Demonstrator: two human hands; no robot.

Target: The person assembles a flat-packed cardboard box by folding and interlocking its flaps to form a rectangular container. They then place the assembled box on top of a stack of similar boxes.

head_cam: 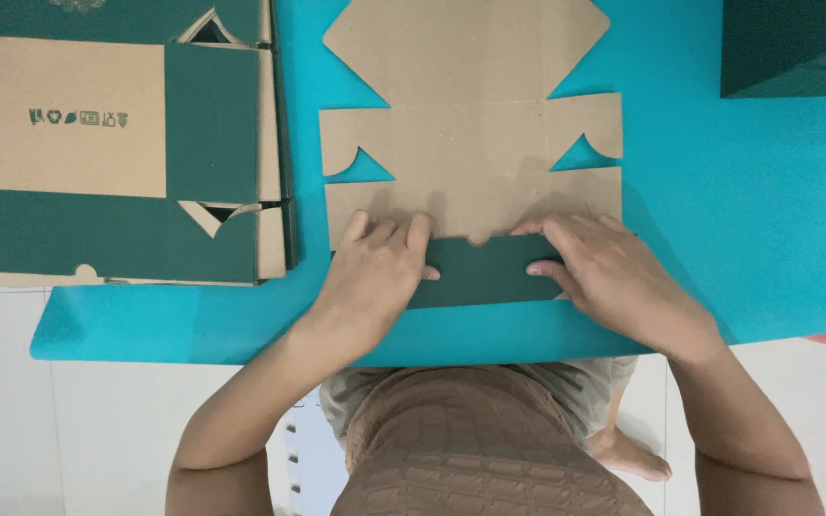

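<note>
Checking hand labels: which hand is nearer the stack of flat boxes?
Left. The left hand presses the folded flap just right of the stack of flat boxes; the right hand is farther right.

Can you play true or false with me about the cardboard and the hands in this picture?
1. Both hands press on a folded dark green flap. True: the left hand and right hand lie flat on it.
2. The flat cardboard cutout lies on a red mat. False: the mat is turquoise blue.
3. A stack of flat green and brown boxes sits on the person's left side. True.
4. The right hand is holding scissors. False: it holds no tool, only pressing the flap.
5. The cutout's upward face is brown. True, only the folded flap shows green.
</note>
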